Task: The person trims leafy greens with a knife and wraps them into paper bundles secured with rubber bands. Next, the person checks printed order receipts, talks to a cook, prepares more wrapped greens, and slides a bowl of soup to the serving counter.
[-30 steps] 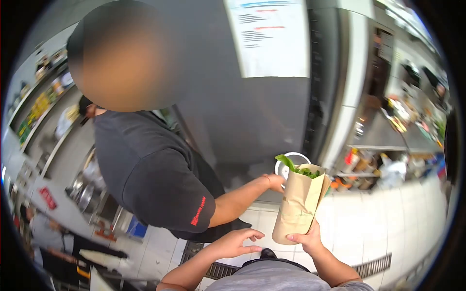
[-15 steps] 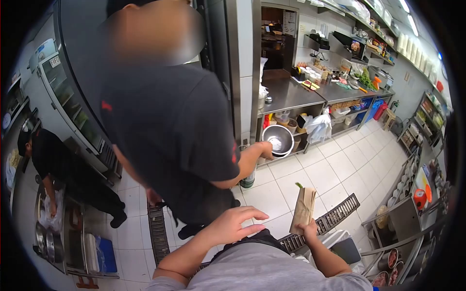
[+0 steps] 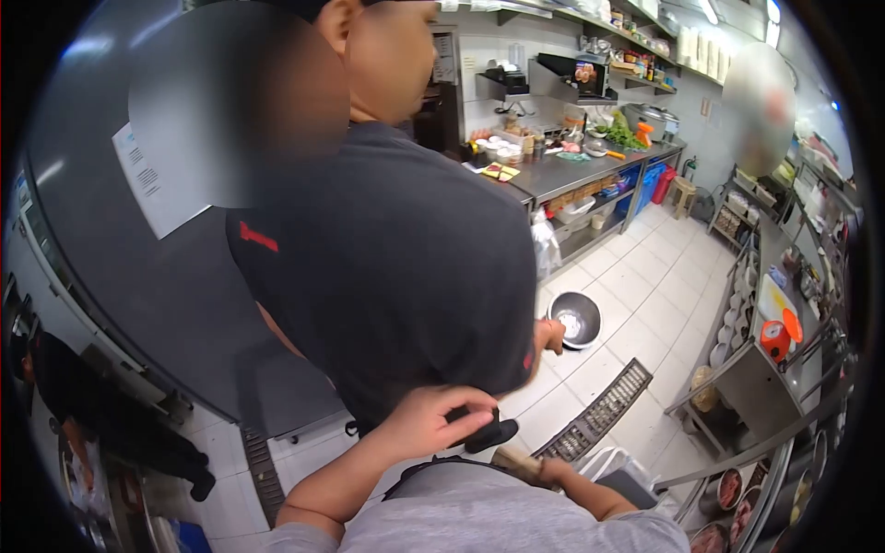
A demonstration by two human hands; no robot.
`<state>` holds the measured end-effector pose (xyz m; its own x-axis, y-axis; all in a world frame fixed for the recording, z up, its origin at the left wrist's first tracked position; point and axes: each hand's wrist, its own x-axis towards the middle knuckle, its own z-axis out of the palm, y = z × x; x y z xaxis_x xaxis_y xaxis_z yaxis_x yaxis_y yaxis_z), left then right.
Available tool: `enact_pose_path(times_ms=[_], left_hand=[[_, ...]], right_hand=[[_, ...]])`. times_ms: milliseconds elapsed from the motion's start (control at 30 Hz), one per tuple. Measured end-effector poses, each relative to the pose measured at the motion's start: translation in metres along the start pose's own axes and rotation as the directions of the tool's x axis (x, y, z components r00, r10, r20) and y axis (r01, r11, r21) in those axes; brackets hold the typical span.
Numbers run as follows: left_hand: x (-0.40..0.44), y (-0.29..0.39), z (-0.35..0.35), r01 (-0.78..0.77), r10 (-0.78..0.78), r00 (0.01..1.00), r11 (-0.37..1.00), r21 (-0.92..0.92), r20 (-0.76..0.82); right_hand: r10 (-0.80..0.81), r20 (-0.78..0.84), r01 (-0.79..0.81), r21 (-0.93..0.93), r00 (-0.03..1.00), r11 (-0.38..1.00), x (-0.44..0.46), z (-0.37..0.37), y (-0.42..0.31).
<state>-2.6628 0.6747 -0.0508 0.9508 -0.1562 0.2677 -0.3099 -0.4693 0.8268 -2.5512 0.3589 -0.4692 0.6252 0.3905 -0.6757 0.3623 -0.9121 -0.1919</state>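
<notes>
My left hand (image 3: 441, 424), in the head view, holds nothing; its fingers curve loosely, with a moderate gap between them and the thumb, in front of my grey shirt (image 3: 489, 511). My right hand (image 3: 553, 474), low at my waist, grips one end of a brown paper package (image 3: 518, 462), which lies sideways close to the shirt and is partly hidden, so I cannot tell what is in it.

Just beyond, a co-worker (image 3: 424, 267) in a black shirt stands with their back mostly turned. Their hand (image 3: 553, 335) holds a round metal bowl (image 3: 583, 315) by the rim, above the white tiled floor (image 3: 604, 276). A dark floor grate (image 3: 604, 410) runs near my right hand.

Farther out, a steel counter (image 3: 558, 172) carries leafy greens (image 3: 622, 136). At far left, another person (image 3: 101, 392) in dark clothes leans forward. A printed sheet (image 3: 164, 184) hangs on a large grey panel (image 3: 83, 138).
</notes>
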Motion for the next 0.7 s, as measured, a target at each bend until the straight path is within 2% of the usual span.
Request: enact_pose_path(times_ms=[67,100,133,200,267,333,367,400,467,500,533,600,667,700], left_hand=[[0.049,-0.003,0.022,-0.087,0.08,0.974,0.996,0.027,0.214],[0.073,0.002,0.034,-0.119,0.11,0.948,0.993,0.012,0.299],[0.098,0.005,0.048,-0.145,0.138,0.917,0.989,-0.01,0.375],[0.147,-0.001,0.089,-0.221,0.305,0.842,0.948,-0.231,0.446],[0.193,-0.003,0.127,-0.169,0.318,0.747,0.94,-0.296,0.584],[0.215,-0.012,0.16,-0.328,0.502,0.771,0.84,-0.432,0.391],[0.225,-0.019,0.17,-0.333,0.527,0.739,0.828,-0.451,0.42],[0.229,-0.025,0.169,-0.325,0.515,0.755,0.831,-0.452,0.406],[0.237,-0.04,0.161,-0.391,0.57,0.702,0.81,-0.438,0.427],[0.241,-0.05,0.147,-0.359,0.56,0.703,0.812,-0.46,0.438],[0.247,-0.062,0.131,-0.351,0.557,0.7,0.813,-0.464,0.446],[0.263,-0.094,0.095,-0.141,0.41,0.729,0.874,-0.466,0.548],[0.275,-0.136,0.053,-0.056,0.256,0.771,0.94,-0.338,0.584],[0.279,-0.158,0.032,-0.018,0.166,0.808,0.966,-0.258,0.565]], right_hand=[[0.015,0.112,-0.016,0.011,0.994,1.0,0.037,0.02,0.036],[-0.079,0.228,0.107,-0.114,0.97,0.988,0.042,0.013,0.046],[0.012,0.166,-0.014,0.01,0.986,1.0,0.053,0.024,0.062],[0.044,0.188,-0.062,0.09,0.981,0.994,0.054,0.015,0.079],[0.06,0.212,-0.086,0.116,0.975,0.989,0.056,0.001,0.093],[0.08,0.218,-0.113,0.147,0.973,0.983,0.063,-0.015,0.101],[0.088,0.216,-0.125,0.163,0.972,0.979,0.067,-0.024,0.104],[0.095,0.212,-0.135,0.183,0.973,0.974,0.073,-0.032,0.106],[0.11,0.205,-0.155,0.219,0.973,0.963,0.087,-0.05,0.109],[0.12,0.201,-0.168,0.242,0.972,0.956,0.093,-0.058,0.107],[0.134,0.198,-0.184,0.262,0.971,0.947,0.077,-0.097,0.08],[0.155,0.19,-0.208,0.301,0.969,0.93,0.115,-0.092,0.099],[0.191,0.2,-0.251,0.34,0.961,0.906,0.13,-0.105,0.1],[0.211,0.205,-0.273,0.35,0.956,0.896,0.123,-0.137,0.077]])
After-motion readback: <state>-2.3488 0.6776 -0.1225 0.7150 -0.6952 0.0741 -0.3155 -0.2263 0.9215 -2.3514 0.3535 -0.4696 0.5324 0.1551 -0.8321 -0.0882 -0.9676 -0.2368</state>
